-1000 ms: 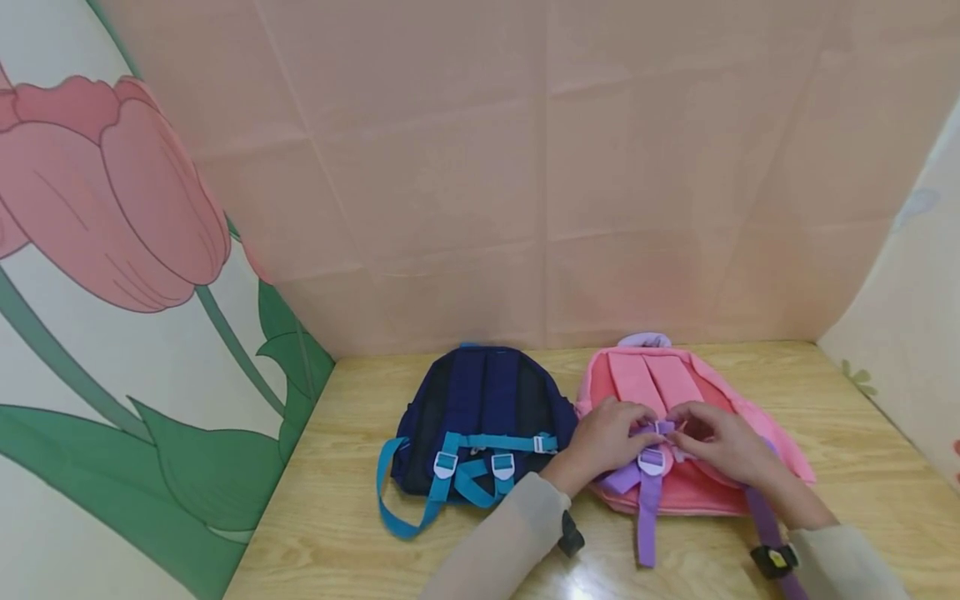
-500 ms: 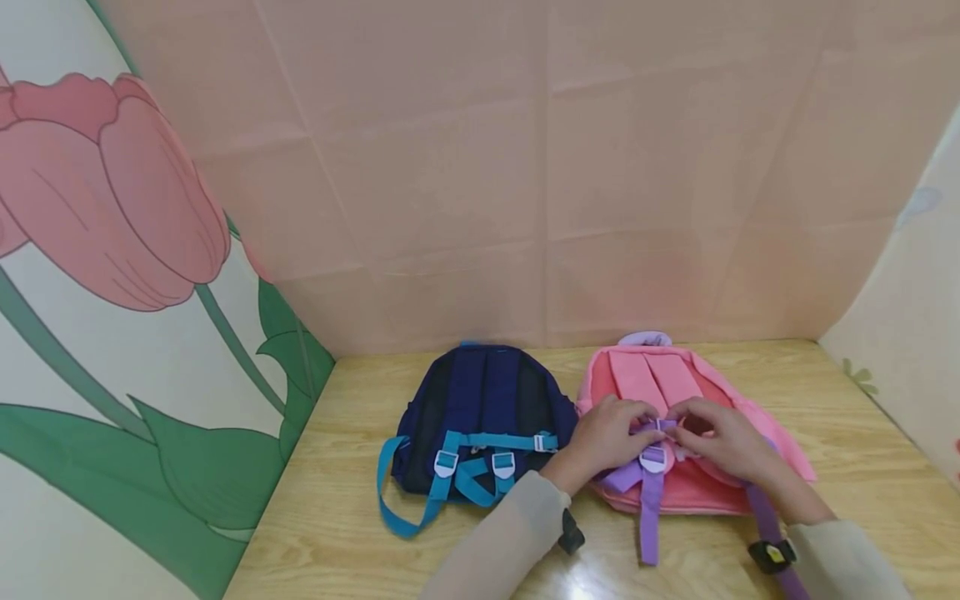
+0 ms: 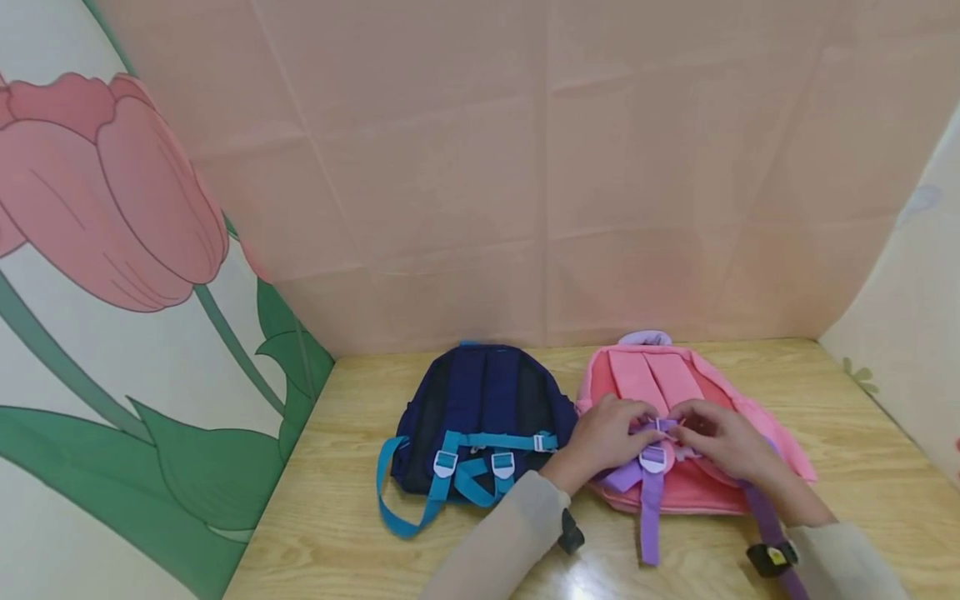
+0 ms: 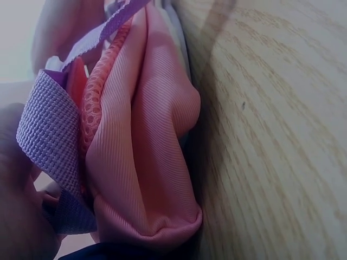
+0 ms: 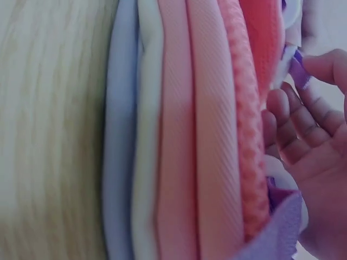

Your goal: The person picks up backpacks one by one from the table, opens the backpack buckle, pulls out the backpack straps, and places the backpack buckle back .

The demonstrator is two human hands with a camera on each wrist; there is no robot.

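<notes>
A pink backpack [image 3: 716, 498] lies with its shoulder-strap side up at the right of the table. Over its middle, my left hand [image 3: 609, 433] pinches purple webbing beside a small pale buckle [image 3: 661, 426]. From the other side my right hand [image 3: 722, 438] pinches a purple strap end [image 5: 299, 71] between thumb and fingers, as the right wrist view shows. Just below the hands, a white slide buckle [image 3: 653, 460] carries a purple strap [image 3: 649, 527] that hangs over the bag's lower edge. In the left wrist view, a purple webbing loop [image 4: 50, 116] runs alongside the left fingers.
A navy backpack [image 3: 483, 392] with blue straps [image 3: 408, 529] lies left of the pink one, close against it. Both rest on a wood-grain table [image 3: 322, 517]. Behind stands a beige cloth backdrop [image 3: 450, 208], and a tulip-painted wall [image 3: 165, 367] rises at the left.
Both hands stay at the same place on the pink backpack. The right fingers shift very slightly at the small buckle; the bags have not moved.
</notes>
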